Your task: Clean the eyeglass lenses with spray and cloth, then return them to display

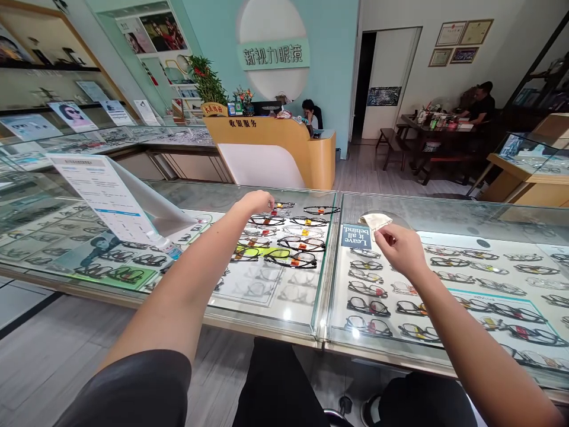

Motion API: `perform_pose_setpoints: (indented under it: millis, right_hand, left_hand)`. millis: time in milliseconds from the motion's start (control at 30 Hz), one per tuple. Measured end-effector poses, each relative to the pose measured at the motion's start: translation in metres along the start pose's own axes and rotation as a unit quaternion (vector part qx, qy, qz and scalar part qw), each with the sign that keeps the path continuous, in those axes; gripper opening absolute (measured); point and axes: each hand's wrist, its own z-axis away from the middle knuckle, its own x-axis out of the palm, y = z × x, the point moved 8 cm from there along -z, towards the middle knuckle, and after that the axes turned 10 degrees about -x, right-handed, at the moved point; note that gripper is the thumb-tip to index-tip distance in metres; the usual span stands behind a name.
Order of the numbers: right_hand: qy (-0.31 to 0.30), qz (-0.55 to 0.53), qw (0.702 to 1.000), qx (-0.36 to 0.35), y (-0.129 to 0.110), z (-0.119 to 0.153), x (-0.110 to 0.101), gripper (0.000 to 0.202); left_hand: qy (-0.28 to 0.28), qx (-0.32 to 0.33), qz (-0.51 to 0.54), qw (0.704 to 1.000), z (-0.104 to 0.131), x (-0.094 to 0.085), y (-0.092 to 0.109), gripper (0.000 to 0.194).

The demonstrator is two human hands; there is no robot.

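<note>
My left hand [256,201] reaches across the glass counter, its fingers curled down at the near end of a pair of eyeglasses [284,206] in the back row. Its fingertips are partly hidden behind the hand. Several dark-framed eyeglasses [302,244] with coloured tags lie in two columns on the countertop beneath and beside my left forearm. In my right hand [400,244], thumb and fingers pinch the corner of a cream cloth [376,222]. The cloth lies bunched on the glass, beside a dark blue card with white lettering [355,236].
Rows of eyeglasses [368,306] show inside the right display case. A white folded sign [95,190] and a small bottle [163,244] stand on the left counter. Beyond are a wooden reception desk [262,133] with a person behind it, and another person at a dark table [438,127].
</note>
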Motion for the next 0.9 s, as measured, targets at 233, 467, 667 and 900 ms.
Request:
perform_pose_setpoints:
  millis: [233, 467, 667, 900]
  right_hand:
    - [0.004, -0.009, 1.000, 0.016, 0.003, 0.000, 0.002, 0.033]
    - [0.041, -0.033, 0.998, 0.040, 0.015, -0.003, -0.006, 0.037]
    - [0.049, -0.059, 0.996, 0.055, 0.023, -0.004, -0.009, 0.041]
    - [0.054, -0.095, 0.991, 0.074, 0.025, -0.003, -0.008, 0.040]
  left_hand:
    - [0.013, -0.022, -0.004, 1.000, -0.019, 0.001, -0.001, 0.047]
    - [0.023, -0.036, -0.010, 0.999, -0.041, 0.003, 0.015, 0.046]
    - [0.049, -0.055, 0.016, 0.997, -0.037, -0.008, 0.010, 0.043]
    - [0.156, -0.083, 0.104, 0.979, 0.001, -0.062, 0.016, 0.052]
